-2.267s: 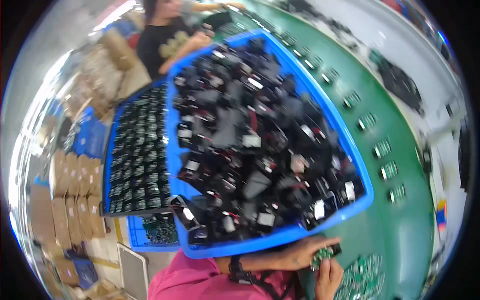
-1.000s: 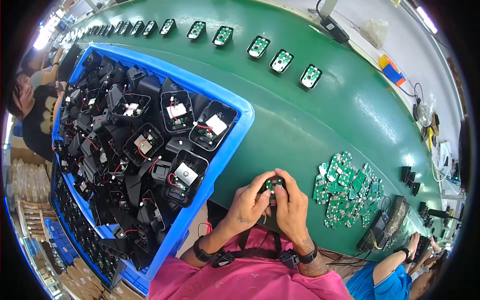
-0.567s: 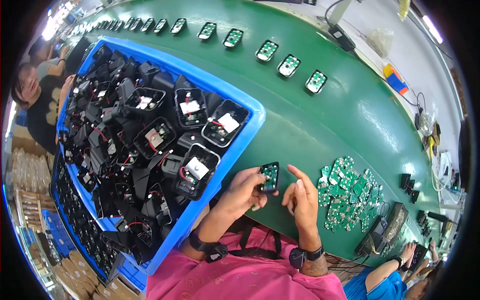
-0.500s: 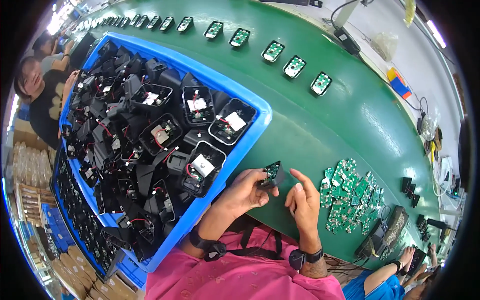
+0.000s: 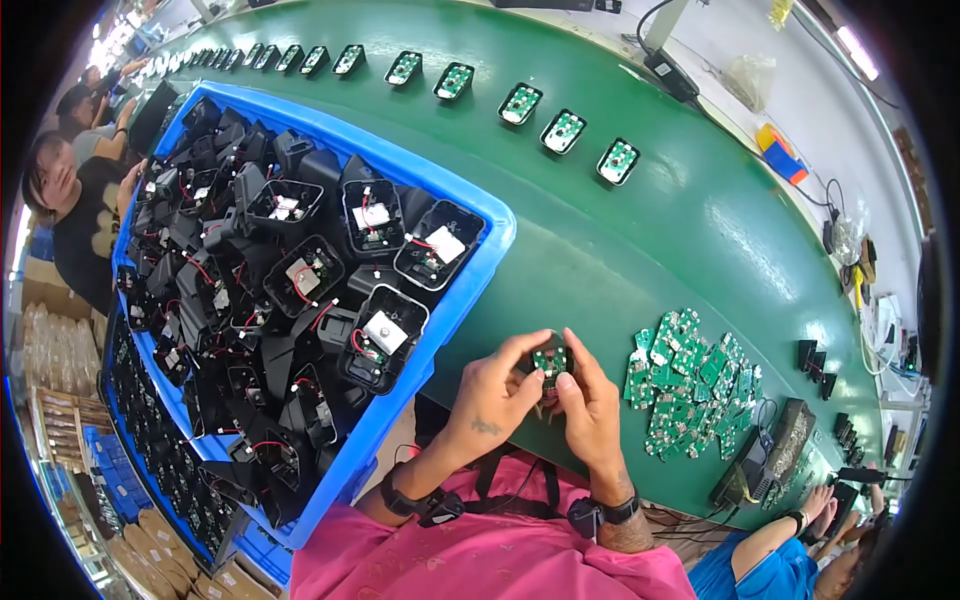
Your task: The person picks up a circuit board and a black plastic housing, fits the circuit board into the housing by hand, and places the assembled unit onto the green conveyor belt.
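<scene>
My left hand (image 5: 497,388) and my right hand (image 5: 590,405) meet over the near edge of the green conveyor belt (image 5: 620,240). Together they hold a small black housing with a green circuit board (image 5: 549,362) inside it; the fingers of both hands close around its sides and my right thumb presses on the board. A loose pile of green circuit boards (image 5: 690,380) lies on the belt just to the right of my hands. A large blue crate (image 5: 470,290) full of black housings with red wires sits to the left.
A row of assembled black units with green boards (image 5: 520,102) runs along the belt's far side. Black parts (image 5: 815,355) and tools lie at the right end. Another person sits at far left (image 5: 60,200); another worker's arm (image 5: 790,530) shows at lower right.
My right hand, apart from the piece half a second ago, has closed back onto it. Both hands now grip the housing together, and the view has shifted slightly.
</scene>
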Available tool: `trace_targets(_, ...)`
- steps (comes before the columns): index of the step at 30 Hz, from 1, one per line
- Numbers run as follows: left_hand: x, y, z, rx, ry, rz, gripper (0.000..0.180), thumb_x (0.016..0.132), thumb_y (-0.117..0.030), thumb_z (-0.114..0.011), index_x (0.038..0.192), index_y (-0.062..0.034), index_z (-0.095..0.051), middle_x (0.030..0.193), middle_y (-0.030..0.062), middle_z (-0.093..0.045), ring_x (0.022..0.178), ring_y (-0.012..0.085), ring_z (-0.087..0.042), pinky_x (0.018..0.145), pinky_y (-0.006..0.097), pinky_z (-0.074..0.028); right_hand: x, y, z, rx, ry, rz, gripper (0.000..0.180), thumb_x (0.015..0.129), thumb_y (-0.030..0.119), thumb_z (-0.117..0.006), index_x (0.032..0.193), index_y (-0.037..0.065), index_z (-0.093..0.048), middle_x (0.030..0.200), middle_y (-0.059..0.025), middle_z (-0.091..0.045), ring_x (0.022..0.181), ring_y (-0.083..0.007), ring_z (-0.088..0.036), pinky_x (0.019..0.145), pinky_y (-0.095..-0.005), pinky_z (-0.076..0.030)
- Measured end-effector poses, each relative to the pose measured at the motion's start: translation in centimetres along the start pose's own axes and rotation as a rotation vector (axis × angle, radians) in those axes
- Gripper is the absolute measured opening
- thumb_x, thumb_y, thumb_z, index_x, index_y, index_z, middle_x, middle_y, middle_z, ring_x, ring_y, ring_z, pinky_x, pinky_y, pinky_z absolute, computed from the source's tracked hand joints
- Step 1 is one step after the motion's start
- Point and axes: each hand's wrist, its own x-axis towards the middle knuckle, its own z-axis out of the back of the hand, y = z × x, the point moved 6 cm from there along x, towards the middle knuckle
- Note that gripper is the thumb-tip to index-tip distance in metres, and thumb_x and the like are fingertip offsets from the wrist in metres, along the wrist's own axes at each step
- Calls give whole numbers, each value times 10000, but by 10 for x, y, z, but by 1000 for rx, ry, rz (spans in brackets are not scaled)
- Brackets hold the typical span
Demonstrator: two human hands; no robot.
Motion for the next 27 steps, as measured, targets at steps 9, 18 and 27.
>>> trace_targets(9, -21, -42, -10, 455, -136, -715, 402, 769, -30, -695, 1166, -38, -632, 1136, 213, -664, 853, 286, -716, 662, 312, -589, -16, 24, 8, -246, -169, 353, 445, 905, 5, -549, 1345, -49, -516, 1134, -231, -651, 947, -379, -669, 810, -397, -535)
trace_targets(18, -32, -44, -11, 475, -118, -858, 411, 773, -36, -685, 1179, -25, -627, 1108, 235, -661, 831, 266, -717, 639, 307, -587, -21, 37, 10, -356, -230, 672, 449, 838, -13, -582, 1285, -52, -573, 827, -189, -629, 684, -339, -629, 636, -364, -516)
trace_targets(27, -3, 30, -6, -1123, 60, 489, 295, 978, -226, -503, 1116, 24, -578, 900, 134, -685, 752, 212, -696, 629, 282, -590, -35, 36, 18, -16, -216, 250, 542, 962, 315, -591, 1354, -46, -496, 826, -68, -615, 642, -96, -535, 547, -229, -431)
